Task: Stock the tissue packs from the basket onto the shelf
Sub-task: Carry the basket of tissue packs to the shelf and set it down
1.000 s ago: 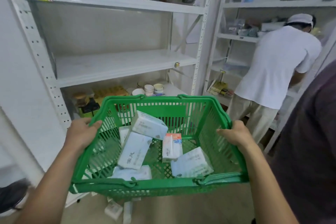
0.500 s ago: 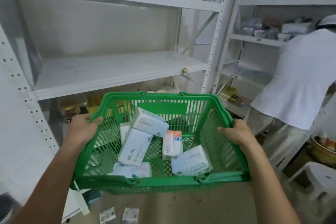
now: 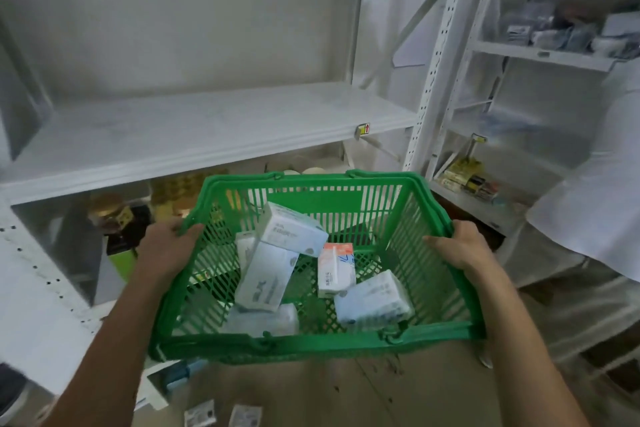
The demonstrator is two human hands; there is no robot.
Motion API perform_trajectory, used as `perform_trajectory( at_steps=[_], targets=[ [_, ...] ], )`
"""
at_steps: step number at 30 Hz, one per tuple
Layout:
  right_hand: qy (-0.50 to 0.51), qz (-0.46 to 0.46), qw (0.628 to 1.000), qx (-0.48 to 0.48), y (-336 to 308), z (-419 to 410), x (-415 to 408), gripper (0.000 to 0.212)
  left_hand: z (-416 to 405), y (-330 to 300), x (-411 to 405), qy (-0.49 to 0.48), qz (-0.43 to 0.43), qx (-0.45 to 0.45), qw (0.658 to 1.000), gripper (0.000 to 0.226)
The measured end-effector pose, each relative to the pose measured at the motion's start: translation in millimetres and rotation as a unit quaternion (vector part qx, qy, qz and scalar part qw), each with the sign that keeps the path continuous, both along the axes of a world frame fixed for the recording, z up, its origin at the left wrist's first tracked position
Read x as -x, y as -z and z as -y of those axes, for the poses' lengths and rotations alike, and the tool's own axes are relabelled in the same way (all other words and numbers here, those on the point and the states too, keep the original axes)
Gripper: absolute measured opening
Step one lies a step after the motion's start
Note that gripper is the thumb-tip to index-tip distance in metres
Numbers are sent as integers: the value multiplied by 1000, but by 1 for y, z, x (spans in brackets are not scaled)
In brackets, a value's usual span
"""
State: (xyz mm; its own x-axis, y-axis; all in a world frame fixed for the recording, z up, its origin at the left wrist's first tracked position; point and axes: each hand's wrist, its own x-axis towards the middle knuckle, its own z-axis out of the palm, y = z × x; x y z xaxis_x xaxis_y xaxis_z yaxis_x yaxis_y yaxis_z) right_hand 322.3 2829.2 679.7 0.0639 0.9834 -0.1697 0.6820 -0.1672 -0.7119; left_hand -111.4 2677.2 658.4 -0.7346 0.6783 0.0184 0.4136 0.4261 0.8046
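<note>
A green plastic basket (image 3: 346, 345) is held in front of me at waist height. My left hand (image 3: 166, 246) grips its left rim and my right hand (image 3: 457, 248) grips its right rim. Inside lie several tissue packs: a white one (image 3: 292, 229) tilted at the back, a long white one (image 3: 265, 277) leaning under it, a pack with an orange top (image 3: 335, 269), and a pale blue one (image 3: 372, 298) at the front right. Beyond the basket is a bare white shelf board (image 3: 194, 128).
The lower shelf holds jars and bottles (image 3: 114, 218). A person in a white shirt (image 3: 595, 204) stands at the right by a second rack (image 3: 540, 55) with goods. Small packets (image 3: 221, 414) lie on the brown floor below the basket.
The view has closed in on the bare shelf and the basket has come nearer to it. Both hands keep the same hold on the rims.
</note>
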Motion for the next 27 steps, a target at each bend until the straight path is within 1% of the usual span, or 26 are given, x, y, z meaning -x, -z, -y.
perform_trajectory(
  at_steps=[2,4,8,11,14,17,20,22,24,25,27],
  targets=[
    [-5,-1,1000,2,7,-23,2,51,-7,6,-6,-18,9,-10,1000,40],
    [-20,5,1000,-1,14,-44,10,54,-8,14,-9,-36,3,-14,999,37],
    [-72,1,997,3,29,-78,43,51,-4,31,-4,-77,15,0,997,38],
    [-99,3,995,-1,44,-97,66,41,-3,42,6,-100,17,9,995,37],
    [-128,13,992,9,64,-113,89,33,-5,57,16,-138,46,14,989,39],
    [-150,13,989,13,84,-129,105,33,-7,74,23,-167,81,10,983,37],
    [-170,26,985,18,104,-147,112,37,-10,94,25,-188,93,11,978,46],
    [-178,25,983,28,114,-161,115,40,-12,97,16,-197,86,25,976,40],
    [-188,23,981,43,117,-176,119,38,-19,96,5,-204,69,38,976,25],
    [-193,20,980,45,118,-184,121,37,-23,97,0,-208,62,42,975,22],
    [-203,5,978,46,124,-201,124,35,-33,104,-6,-221,56,54,972,27]
  ],
)
